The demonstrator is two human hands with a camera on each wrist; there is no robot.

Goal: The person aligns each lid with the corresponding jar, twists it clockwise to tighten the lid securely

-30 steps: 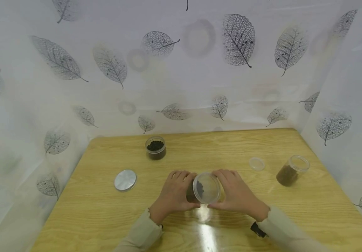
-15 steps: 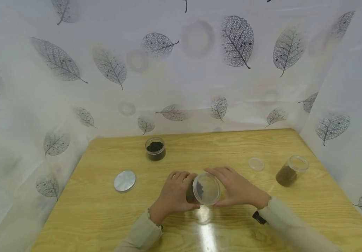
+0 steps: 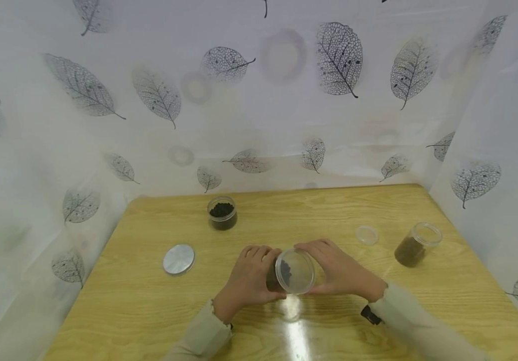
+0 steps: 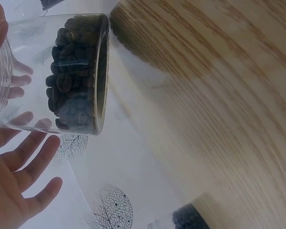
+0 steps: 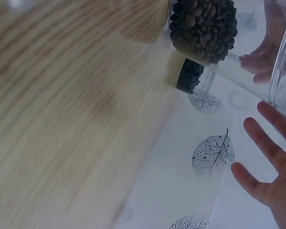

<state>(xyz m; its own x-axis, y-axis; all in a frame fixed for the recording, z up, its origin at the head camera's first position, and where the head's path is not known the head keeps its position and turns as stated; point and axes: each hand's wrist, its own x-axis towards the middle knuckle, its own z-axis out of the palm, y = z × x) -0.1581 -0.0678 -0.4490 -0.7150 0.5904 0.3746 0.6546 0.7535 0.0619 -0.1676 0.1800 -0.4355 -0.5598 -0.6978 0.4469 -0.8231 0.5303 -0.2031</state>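
Note:
A clear jar (image 3: 296, 273) with dark coffee beans (image 4: 76, 71) in its lower part is between my hands, over the near middle of the table. My left hand (image 3: 251, 278) grips its side, thumb in front and fingers behind. At the jar's round mouth end, my right hand (image 3: 339, 269) curves round the rim with thumb and index finger. Its other fingers (image 5: 262, 140) spread away from the rim in the right wrist view. Through the glass in the left wrist view, the beans lie level near the base.
On the wooden table (image 3: 142, 311), a short jar of dark grains (image 3: 223, 215) stands at the back left. A silver lid (image 3: 179, 259) lies at left. To the right are a small translucent disc (image 3: 367, 235) and a clear jar of brown contents (image 3: 412, 249). Leaf-patterned sheeting (image 3: 259, 125) surrounds the table.
My right hand has eased back from the jar's rim, then closed in on it again, with fingers and thumb slightly shifted. The left hand and the jar stay almost in place.

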